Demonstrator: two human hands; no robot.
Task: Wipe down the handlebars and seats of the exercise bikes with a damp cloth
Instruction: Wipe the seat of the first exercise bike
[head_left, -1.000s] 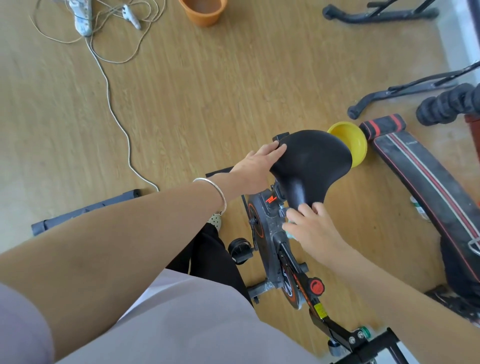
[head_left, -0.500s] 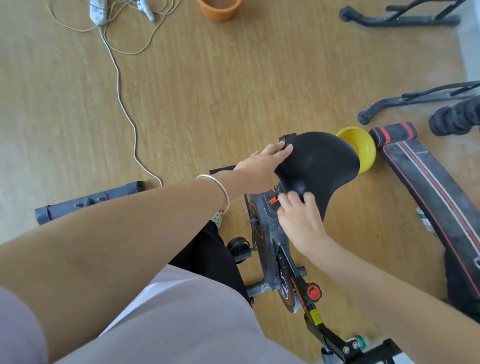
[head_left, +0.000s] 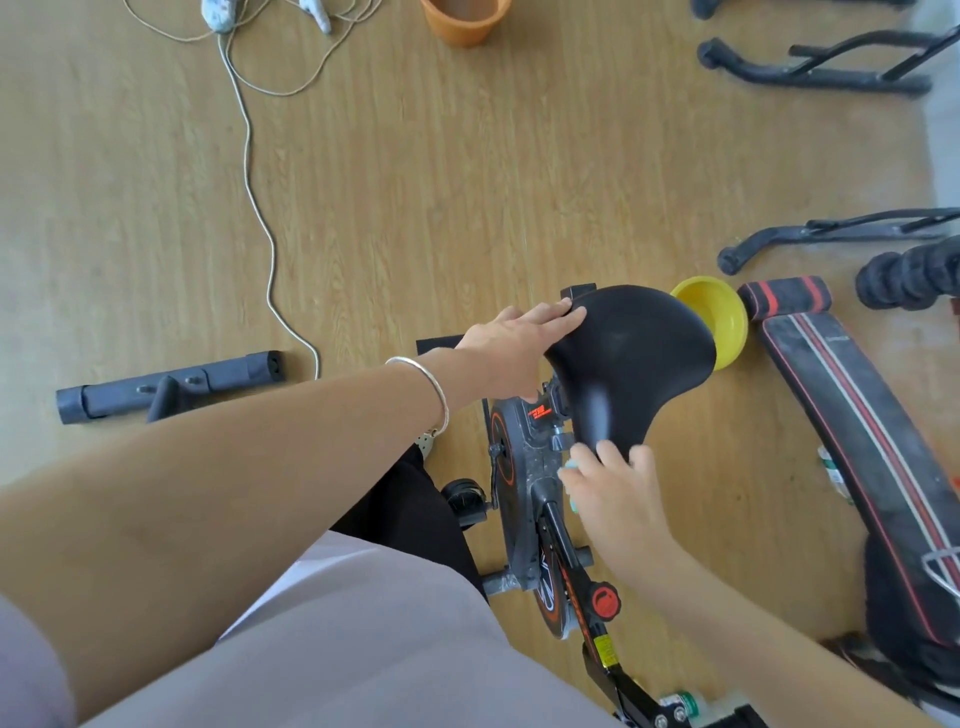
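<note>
Black padded exercise-bike seat (head_left: 628, 358) stands at centre right, wide end far, narrow nose pointing near, above the grey and orange bike frame (head_left: 524, 467).

The left hand (head_left: 511, 353) reaches in from the near left with the arm almost straight and a silver bangle (head_left: 431, 384) on the wrist. Its grip is apart: the fingers lie straight and flat against the seat's far-left edge, with the palm against the left side.

The right hand (head_left: 618, 499) comes in from the near right, back upward, and rests on the seat's nose. Its fingers bend over a pale teal cloth (head_left: 570, 466), so this grip is clamped on the cloth. Only small bits of the cloth show at the hand's left edge, beside the seat post; the rest is hidden under the palm.

A yellow plastic bowl (head_left: 719, 317) sits on the wooden floor (head_left: 415, 182) just beyond the seat's far-right edge and is partly hidden by it; its contents cannot be made out. An orange plastic bucket (head_left: 460, 26) stands well apart at the far edge, and its inside is not clear either.

A black sit-up bench with red stripes (head_left: 841, 405) lies to the right of the bowl.
</note>
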